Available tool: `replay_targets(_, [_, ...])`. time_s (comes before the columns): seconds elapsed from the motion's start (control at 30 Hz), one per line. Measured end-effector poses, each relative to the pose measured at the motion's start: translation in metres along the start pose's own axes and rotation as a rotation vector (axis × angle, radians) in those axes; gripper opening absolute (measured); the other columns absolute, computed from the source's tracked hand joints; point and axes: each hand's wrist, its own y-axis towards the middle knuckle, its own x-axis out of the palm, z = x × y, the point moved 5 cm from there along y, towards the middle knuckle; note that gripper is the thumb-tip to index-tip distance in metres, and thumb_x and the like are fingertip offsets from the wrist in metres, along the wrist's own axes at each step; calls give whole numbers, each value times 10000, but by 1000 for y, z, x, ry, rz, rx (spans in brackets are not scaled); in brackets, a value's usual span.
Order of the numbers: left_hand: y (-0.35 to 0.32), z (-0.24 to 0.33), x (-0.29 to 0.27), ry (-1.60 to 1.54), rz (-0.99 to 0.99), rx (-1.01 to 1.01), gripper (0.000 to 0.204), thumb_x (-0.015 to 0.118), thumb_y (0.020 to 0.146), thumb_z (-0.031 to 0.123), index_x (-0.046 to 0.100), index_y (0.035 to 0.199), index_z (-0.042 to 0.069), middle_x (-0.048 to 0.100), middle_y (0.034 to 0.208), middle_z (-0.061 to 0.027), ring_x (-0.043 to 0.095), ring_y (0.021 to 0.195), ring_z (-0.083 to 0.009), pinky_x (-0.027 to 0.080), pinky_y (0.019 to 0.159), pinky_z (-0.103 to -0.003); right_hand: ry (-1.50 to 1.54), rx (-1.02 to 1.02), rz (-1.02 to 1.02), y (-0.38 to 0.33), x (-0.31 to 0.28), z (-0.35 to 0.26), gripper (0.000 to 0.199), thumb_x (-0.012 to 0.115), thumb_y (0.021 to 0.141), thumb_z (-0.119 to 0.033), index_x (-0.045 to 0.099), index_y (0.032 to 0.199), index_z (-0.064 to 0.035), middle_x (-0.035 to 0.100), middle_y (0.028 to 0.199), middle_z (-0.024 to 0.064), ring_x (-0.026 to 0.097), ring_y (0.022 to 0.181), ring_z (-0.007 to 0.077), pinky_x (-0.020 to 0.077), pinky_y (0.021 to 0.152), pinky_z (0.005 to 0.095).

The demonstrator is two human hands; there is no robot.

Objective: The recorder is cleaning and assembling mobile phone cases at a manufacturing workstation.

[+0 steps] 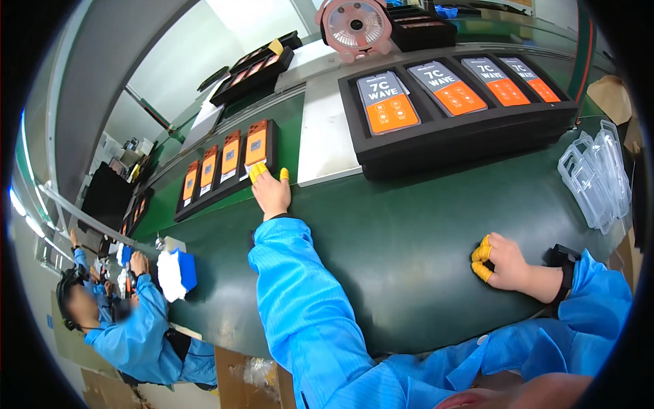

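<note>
Phones [256,144] x4 in small blk tray [272,143], L hand [274,195] at its near R corner

All 4 are orange, side by side in 1 row; the tray is on the L half of the green desk [409,225]. L hand reaches over the low end of the 4th phone from L, thumb spread well away from the other fingers, tips in yellow covers [284,174]. Can't tell if the tips touch phone or tray rim.

R hand [509,262] is over desk's R half, toward near edge, fingers curled in, 3 yellow covers showing; can't tell if the tips meet.

Other stuff: 1 big blk tray [470,143] toward far R corner, w/ 4 grey-and-orange flat pcs [385,119], 1 per slot. 1 pale metal plate [327,136] btwn the 2 trays. Clear plastic cases [589,180] overlap by desk's R edge, exact no. unclear. 1 pink fan [355,27] just past big tray. 1 blue box [188,269] w/ white tissue-like stuff [168,274] nr desk's L end, co-worker in blue [139,341] beside it.
</note>
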Motion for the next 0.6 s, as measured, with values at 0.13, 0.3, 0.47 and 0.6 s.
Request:
replay_targets(0.13, [21, -6, 12, 91, -153, -6, 486, 500, 763, 359, 465, 1089, 0, 506, 1046, -157, 458, 1011, -296, 332, 859, -431, 26, -34, -86, 7, 6, -3, 152, 637, 575, -68, 562, 706, -79, 490, 676, 68, 482, 616, 236, 415, 504, 319])
replay_targets(0.3, [35, -1, 17, 83, -108, 138, 370, 563, 715, 261, 522, 980, 5, 524, 945, -160, 485, 913, -316, 369, 796, -427, -18, -46, -126, 12, 9, -8, 173, 617, 556, -64, 573, 724, -74, 484, 687, 55, 474, 619, 218, 425, 517, 298])
replay_targets(0.47, [21, -4, -12, 58, 5, -60, 328, 613, 665, 256, 575, 844, -16, 532, 886, -169, 485, 869, -337, 392, 737, -434, -35, -87, -92, 16, 14, -10, 180, 606, 543, -89, 571, 717, -65, 480, 689, 56, 475, 645, 213, 434, 520, 290])
replay_targets(0.6, [4, -26, -34, -214, 165, -81, 194, 594, 639, 134, 549, 749, -20, 519, 801, -152, 463, 815, -336, 344, 712, -427, -17, -88, -124, 16, 14, -12, 176, 591, 533, -95, 566, 703, -57, 488, 703, 61, 482, 672, 213, 443, 530, 294])
